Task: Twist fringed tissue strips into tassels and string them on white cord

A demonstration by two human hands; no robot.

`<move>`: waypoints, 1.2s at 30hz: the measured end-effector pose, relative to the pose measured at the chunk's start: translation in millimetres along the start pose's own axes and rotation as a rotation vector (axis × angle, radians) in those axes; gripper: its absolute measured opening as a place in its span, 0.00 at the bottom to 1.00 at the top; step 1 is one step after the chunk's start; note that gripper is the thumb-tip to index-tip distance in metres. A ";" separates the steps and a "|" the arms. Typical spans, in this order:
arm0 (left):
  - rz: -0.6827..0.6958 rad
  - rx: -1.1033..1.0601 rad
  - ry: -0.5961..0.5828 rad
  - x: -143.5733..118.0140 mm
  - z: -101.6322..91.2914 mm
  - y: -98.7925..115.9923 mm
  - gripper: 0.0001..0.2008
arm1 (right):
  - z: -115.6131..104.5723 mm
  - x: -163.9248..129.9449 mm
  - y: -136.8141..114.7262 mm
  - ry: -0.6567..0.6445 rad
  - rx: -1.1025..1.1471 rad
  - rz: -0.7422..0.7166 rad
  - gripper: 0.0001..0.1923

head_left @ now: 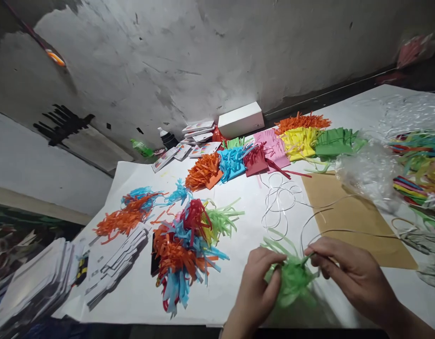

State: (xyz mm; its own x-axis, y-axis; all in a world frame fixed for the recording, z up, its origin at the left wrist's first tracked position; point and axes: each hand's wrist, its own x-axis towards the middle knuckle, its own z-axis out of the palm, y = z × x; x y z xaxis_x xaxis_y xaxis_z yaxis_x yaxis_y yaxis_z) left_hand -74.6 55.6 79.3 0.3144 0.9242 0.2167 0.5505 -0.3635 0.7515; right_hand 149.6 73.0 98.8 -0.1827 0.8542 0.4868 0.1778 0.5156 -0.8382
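Near the front edge of the table, my left hand [261, 278] grips the left side of a green paper tassel [294, 282], with thumb and fingers closed on its strips. From the right, my right hand [344, 268] pinches a thin white cord [304, 235] together with what looks like a green strip at the tassel's upper right. The cord loops up above the tassel, and a loose coil of white cord [279, 200] lies farther back. Brown paper [358, 221] lies partly under the cord, beyond my right hand.
Orange, blue and red tassels [182, 254] lie in a pile left of my hands. Fringed paper stacks [298, 143] line the back, near a white box [240, 119]. White card strips [114, 263] lie at left. Clear plastic bags [365, 165] and colourful strips [418, 143] sit at right.
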 end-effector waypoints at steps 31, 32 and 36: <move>-0.476 -0.554 0.314 -12.2 32.8 16.1 0.22 | 16.9 -26.4 -11.6 -0.028 -0.411 -0.132 0.09; -0.467 -0.546 0.318 -12.2 32.9 16.1 0.21 | 17.0 -25.9 -12.5 -0.028 -0.417 -0.135 0.08; -0.404 -0.512 0.328 -12.4 33.0 17.8 0.18 | 19.0 -23.7 -15.1 -0.048 -0.394 -0.142 0.09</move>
State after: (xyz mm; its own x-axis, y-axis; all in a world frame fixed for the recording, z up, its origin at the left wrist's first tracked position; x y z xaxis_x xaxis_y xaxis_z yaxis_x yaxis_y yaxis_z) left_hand -43.2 33.8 69.5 -0.1290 0.9914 -0.0240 0.1184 0.0394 0.9922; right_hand 132.9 43.7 95.2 -0.2751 0.7738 0.5706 0.5024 0.6218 -0.6009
